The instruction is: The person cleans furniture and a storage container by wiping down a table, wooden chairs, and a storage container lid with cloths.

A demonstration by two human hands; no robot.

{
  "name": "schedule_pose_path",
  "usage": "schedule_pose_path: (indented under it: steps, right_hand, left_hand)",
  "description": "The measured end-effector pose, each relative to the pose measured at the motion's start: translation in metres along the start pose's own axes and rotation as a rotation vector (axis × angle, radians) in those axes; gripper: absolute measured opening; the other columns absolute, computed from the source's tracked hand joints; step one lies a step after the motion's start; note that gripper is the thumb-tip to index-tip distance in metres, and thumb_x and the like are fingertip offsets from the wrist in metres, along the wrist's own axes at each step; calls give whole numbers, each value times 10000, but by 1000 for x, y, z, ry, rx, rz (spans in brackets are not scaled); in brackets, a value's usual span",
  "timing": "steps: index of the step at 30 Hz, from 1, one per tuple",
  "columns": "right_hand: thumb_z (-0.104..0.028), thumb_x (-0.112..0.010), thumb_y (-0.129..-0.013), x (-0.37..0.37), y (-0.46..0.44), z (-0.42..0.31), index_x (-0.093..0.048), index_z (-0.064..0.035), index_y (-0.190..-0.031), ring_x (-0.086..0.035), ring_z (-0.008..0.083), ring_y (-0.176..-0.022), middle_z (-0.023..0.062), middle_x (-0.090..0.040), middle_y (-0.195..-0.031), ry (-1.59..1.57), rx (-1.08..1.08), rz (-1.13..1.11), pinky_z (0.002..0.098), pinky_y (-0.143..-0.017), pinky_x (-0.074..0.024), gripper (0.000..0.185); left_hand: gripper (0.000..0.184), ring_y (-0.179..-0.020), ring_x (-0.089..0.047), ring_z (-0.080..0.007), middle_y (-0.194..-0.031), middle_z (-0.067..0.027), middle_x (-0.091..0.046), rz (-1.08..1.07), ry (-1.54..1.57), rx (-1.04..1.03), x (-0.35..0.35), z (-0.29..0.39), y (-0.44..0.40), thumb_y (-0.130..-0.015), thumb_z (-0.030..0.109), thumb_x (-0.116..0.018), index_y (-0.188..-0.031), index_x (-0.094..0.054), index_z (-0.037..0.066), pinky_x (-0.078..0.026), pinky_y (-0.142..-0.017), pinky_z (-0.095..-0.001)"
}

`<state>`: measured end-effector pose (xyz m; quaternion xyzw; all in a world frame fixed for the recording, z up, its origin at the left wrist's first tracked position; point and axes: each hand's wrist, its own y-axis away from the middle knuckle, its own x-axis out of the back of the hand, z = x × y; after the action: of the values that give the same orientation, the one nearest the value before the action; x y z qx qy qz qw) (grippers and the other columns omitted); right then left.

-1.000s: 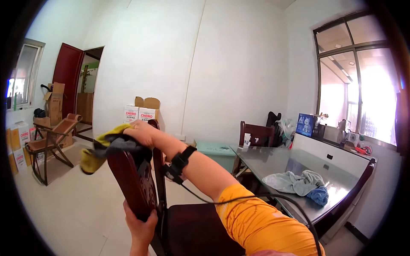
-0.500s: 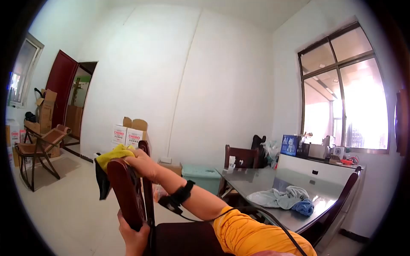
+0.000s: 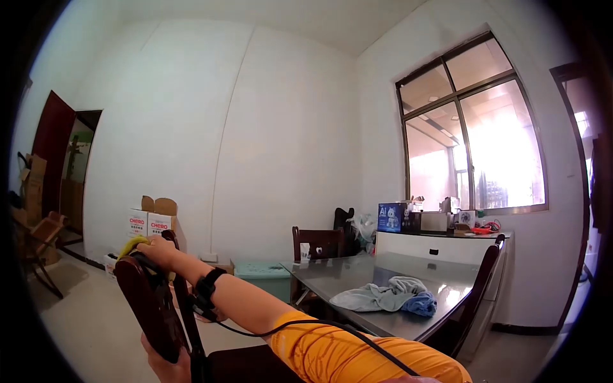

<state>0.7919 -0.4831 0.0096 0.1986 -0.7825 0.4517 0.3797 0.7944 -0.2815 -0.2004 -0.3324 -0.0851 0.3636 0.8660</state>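
Observation:
A dark reddish-brown wooden chair (image 3: 145, 309) stands close in front of me at the lower left, its backrest rising toward me. My right hand (image 3: 161, 251), at the end of an orange-sleeved arm with a black strap, is closed on a yellow cloth (image 3: 133, 244) at the top of the backrest. Part of the cloth is hidden behind the wood. Lower down, my left hand (image 3: 167, 362) grips the backrest's edge; some of its fingers are out of sight behind the frame. Below the backrest, the dark seat (image 3: 249, 365) shows partly under my arm.
To the right stands a glossy grey table (image 3: 332, 277) with crumpled grey and blue cloths (image 3: 396, 296). Other dark chairs (image 3: 317, 242) surround it. Behind are a teal bin (image 3: 262, 281), white cartons (image 3: 150, 223) and a white cabinet (image 3: 440, 249). A black cable (image 3: 306, 323) crosses my sleeve.
My view has turned right, so the room appears shifted left. The yellow cloth and my right hand have moved across the backrest's top; the cloth's dark corner no longer hangs over the outer side.

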Motion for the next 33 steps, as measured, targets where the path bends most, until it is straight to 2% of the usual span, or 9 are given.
schedule_pose_path:
  steps: [9, 14, 15, 16, 20, 21, 22, 29, 33]
  right_hand:
    - [-340, -584, -829, -8, -6, 2, -669, 59, -948, -665, 300, -867, 248, -673, -904, -79, 99, 27, 368, -790, -493, 425]
    - [-372, -466, -895, 9, -28, -4, -636, -93, -1093, -632, 368, -953, 188, -661, -1061, 698, 550, -190, 443, -841, -489, 382]
    - [-325, -453, -915, 23, -12, -20, -653, -135, -1078, -638, 360, -943, 180, -663, -1019, 525, 301, -173, 452, -840, -491, 320]
    - [-283, -477, -920, 7, -50, 28, -653, -177, -1093, -657, 336, -891, 160, -668, -948, 472, 637, -33, 423, -785, -521, 269]
    - [-226, -481, -943, 21, -79, 32, -644, -237, -1140, -644, 348, -828, 148, -661, -916, 800, 729, -99, 432, -747, -521, 257]
    - [-297, -514, -923, 25, -85, 40, -676, -183, -1103, -639, 357, -851, 173, -670, -918, 829, 702, -88, 427, -786, -510, 268]
    - [-501, -544, -791, 31, -69, 8, -701, -73, -1078, -593, 349, -1111, 180, -643, -1180, 434, 88, -88, 436, -931, -445, 539]
    - [-432, -553, -811, 55, -39, -11, -714, -155, -1062, -630, 366, -996, 163, -687, -1041, 261, 139, 77, 402, -889, -494, 406]
    - [-370, -564, -847, 69, -42, 6, -698, -75, -1017, -629, 397, -930, 217, -673, -962, 262, 75, 484, 440, -826, -505, 367]
  left_hand:
    - [754, -1018, -613, -338, -1136, -274, -585, 53, -18, -10, 13, 14, 22, -750, 114, -727, -1372, -339, -61, -497, -884, -403]
    - [830, -1124, -553, -316, -1253, -238, -525, -6, 52, 12, 30, 12, 40, -769, 92, -705, -1449, -243, -19, -458, -939, -395]
    - [757, -1054, -559, -266, -1183, -182, -536, 42, 149, 4, 29, 9, 42, -726, 33, -680, -1380, -301, -25, -460, -905, -359]
    - [693, -983, -564, -215, -1114, -126, -546, 100, 242, -5, 24, 11, 42, -683, -26, -654, -1310, -360, -30, -461, -872, -323]
    - [735, -1001, -533, -183, -1125, -102, -519, 63, 113, -86, 43, 11, 56, -695, -43, -681, -1341, -331, -7, -446, -872, -305]
    - [679, -951, -560, -191, -1074, -115, -550, 100, 151, -42, 44, 17, 59, -696, -2, -700, -1289, -369, -13, -464, -838, -309]
    - [627, -901, -586, -199, -1022, -127, -580, 136, 195, -16, 43, 22, 59, -697, 39, -719, -1237, -406, -19, -481, -804, -314]
    - [604, -815, -583, -146, -967, -92, -583, 97, 135, -45, 58, 35, 67, -692, 0, -732, -1191, -391, -2, -491, -718, -278]
    - [649, -793, -572, -136, -970, -67, -548, 87, 134, -7, 59, 23, 72, -693, -15, -721, -1235, -368, 25, -488, -692, -268]
